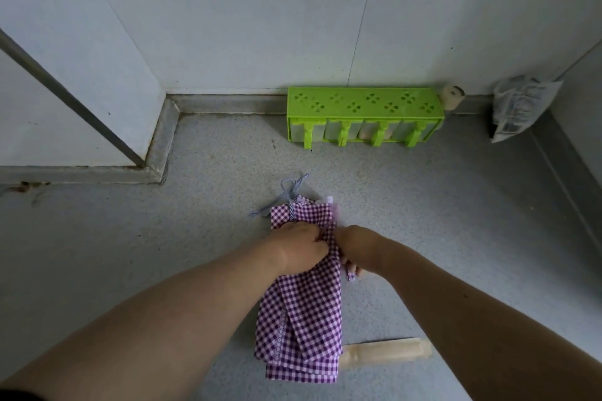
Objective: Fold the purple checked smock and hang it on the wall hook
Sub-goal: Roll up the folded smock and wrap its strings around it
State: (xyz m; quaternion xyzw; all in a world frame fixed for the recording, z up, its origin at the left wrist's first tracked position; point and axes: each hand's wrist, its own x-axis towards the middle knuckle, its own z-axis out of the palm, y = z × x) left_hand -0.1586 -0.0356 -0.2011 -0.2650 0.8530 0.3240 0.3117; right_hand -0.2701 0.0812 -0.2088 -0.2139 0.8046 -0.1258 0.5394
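- Both bare forearms reach in from the bottom edge and meet at the purple checked smock (303, 319).
- Left hand (301, 249) has its fingers curled into the upper part of the cloth, gripping it.
- Right hand (353, 247), just beside the left, pinches the smock's right edge, fingertips tucked under.
- Folded into a long narrow bundle, the smock hangs below both hands, its ties (290, 192) sticking out beyond the left knuckles.
- Wooden rolling pin (387, 354) lies below the right hand, partly behind the cloth.
- Green plastic rack (363, 115) stands well beyond the hands against the wall, a crumpled bag (518, 107) further right.
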